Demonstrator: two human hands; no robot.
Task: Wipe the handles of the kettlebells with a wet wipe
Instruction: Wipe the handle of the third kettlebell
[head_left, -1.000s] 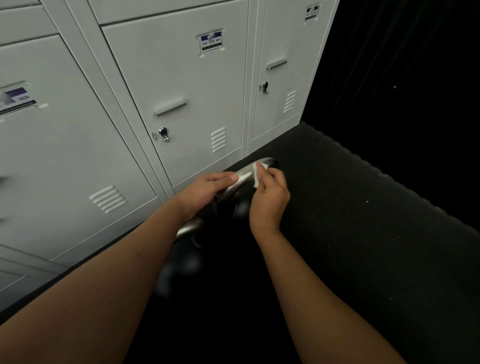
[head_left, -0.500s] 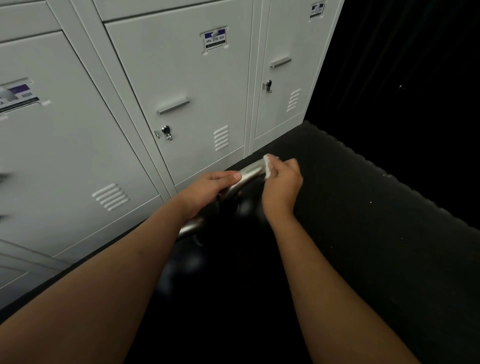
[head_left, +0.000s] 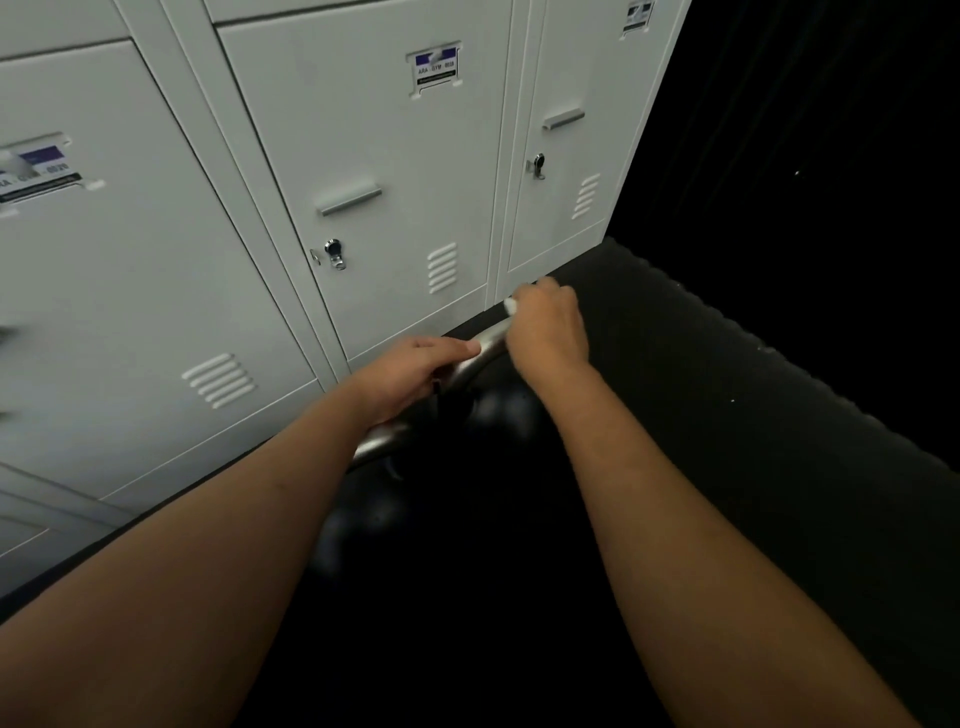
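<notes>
A black kettlebell (head_left: 426, 467) stands on the dark floor below me, its body barely showing in the gloom. Its shiny steel handle (head_left: 488, 340) arches from lower left to upper right. My left hand (head_left: 410, 371) is closed around the middle of the handle. My right hand (head_left: 550, 325) is wrapped over the handle's far right end, with a white wet wipe (head_left: 511, 305) pinched inside it; only a small edge of the wipe sticks out by the thumb.
A row of light grey lockers (head_left: 363, 156) with pull handles, key locks and vents stands right behind the kettlebell. A dark rubber mat (head_left: 753, 389) covers the floor to the right. Beyond it the room is black.
My right hand has slid with the wipe up along the handle toward its far right end and now covers it. My left hand has kept its grip.
</notes>
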